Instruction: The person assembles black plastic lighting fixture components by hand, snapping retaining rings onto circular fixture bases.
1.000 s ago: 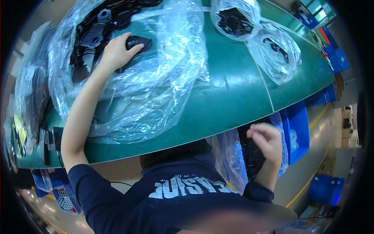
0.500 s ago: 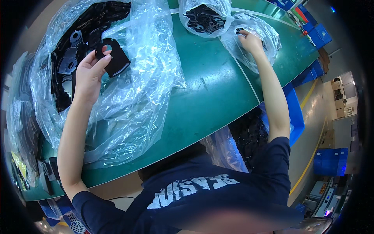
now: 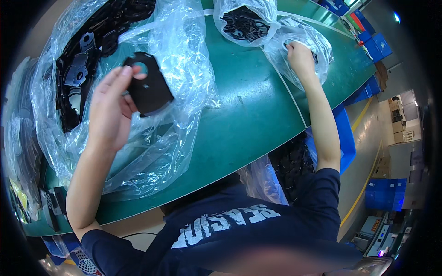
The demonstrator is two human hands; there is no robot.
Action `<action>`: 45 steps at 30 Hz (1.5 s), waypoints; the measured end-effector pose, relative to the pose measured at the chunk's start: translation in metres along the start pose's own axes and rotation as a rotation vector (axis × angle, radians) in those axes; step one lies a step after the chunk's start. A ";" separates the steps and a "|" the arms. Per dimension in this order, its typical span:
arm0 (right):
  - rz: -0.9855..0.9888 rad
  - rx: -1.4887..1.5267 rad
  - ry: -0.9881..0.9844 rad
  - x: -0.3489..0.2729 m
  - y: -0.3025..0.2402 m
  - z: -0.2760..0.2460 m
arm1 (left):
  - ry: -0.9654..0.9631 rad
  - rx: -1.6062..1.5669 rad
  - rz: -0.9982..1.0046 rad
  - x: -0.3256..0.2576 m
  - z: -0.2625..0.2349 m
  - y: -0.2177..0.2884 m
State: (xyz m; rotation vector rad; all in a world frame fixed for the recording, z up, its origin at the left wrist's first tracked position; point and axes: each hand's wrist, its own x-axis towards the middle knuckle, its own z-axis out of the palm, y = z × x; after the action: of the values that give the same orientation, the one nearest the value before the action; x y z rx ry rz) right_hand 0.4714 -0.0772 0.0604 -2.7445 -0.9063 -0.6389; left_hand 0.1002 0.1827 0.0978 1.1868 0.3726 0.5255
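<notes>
A flat black plate is held up in the left hand, on the left side of the scene. It is gripped at its far left part, by a round hole near that end: the thumb is laid on the rim of the hole, and a fingertip is seen through the opening. The rest of the plate is extended to the right of the fingers and slightly toward the near side, tilted, clear of the palm. Beneath and around it a large clear bag is spread on the green table; black molded parts are piled inside, to the left and far side of the held plate.

The right hand is placed well apart from the plate, at the far right, with its fingertips lowered to the mouth of a small clear bag in which dark pieces are partly seen. Whether anything is grasped there cannot be told, since the fingertips are partly hidden. Just to the left of that bag, black curved parts are contained in another clear bag. Below the near table edge, a blue bin is seen at the right.
</notes>
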 end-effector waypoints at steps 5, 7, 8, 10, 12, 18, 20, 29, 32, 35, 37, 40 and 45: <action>-0.114 0.378 0.169 -0.057 -0.047 -0.048 | -0.147 0.003 -0.250 -0.037 0.034 -0.012; -0.100 0.610 0.143 -0.086 -0.083 -0.078 | -0.237 0.015 -0.321 -0.044 0.041 -0.017; -0.108 0.712 0.132 -0.100 -0.101 -0.092 | -0.275 0.008 -0.324 -0.045 0.040 -0.020; -0.418 0.795 0.165 -0.123 -0.135 -0.114 | -0.283 0.011 -0.334 -0.050 0.042 -0.025; -0.733 0.756 0.172 -0.139 -0.156 -0.116 | -0.371 -0.053 -0.384 -0.049 0.042 -0.029; -1.000 0.627 0.237 -0.150 -0.181 -0.095 | -0.415 -0.233 -0.431 -0.051 0.037 -0.032; -0.988 0.636 0.203 -0.151 -0.186 -0.099 | -0.418 -0.264 -0.440 -0.051 0.036 -0.031; -0.496 1.019 0.038 -0.152 -0.185 -0.104 | -0.388 -0.078 -0.322 -0.056 0.041 -0.035; -0.087 1.490 -0.622 -0.147 -0.184 -0.095 | -0.405 -0.051 -0.236 -0.060 0.043 -0.042; -0.116 1.509 -0.723 -0.136 -0.183 -0.091 | -0.404 -0.063 -0.294 -0.058 0.042 -0.037; -0.134 1.438 -0.770 -0.114 -0.177 -0.094 | -0.393 -0.078 -0.295 -0.055 0.040 -0.040; -0.326 1.031 -0.321 -0.058 -0.161 -0.068 | -0.370 -0.054 -0.312 -0.052 0.035 -0.043; -0.320 0.470 -0.035 0.034 -0.115 -0.010 | -0.365 -0.007 -0.346 -0.052 0.038 -0.044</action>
State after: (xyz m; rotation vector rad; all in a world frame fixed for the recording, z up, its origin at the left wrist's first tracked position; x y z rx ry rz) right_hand 0.4234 0.0291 0.0883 -2.2215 -1.3252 -0.3620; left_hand 0.0862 0.1114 0.0691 1.1532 0.2530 0.0073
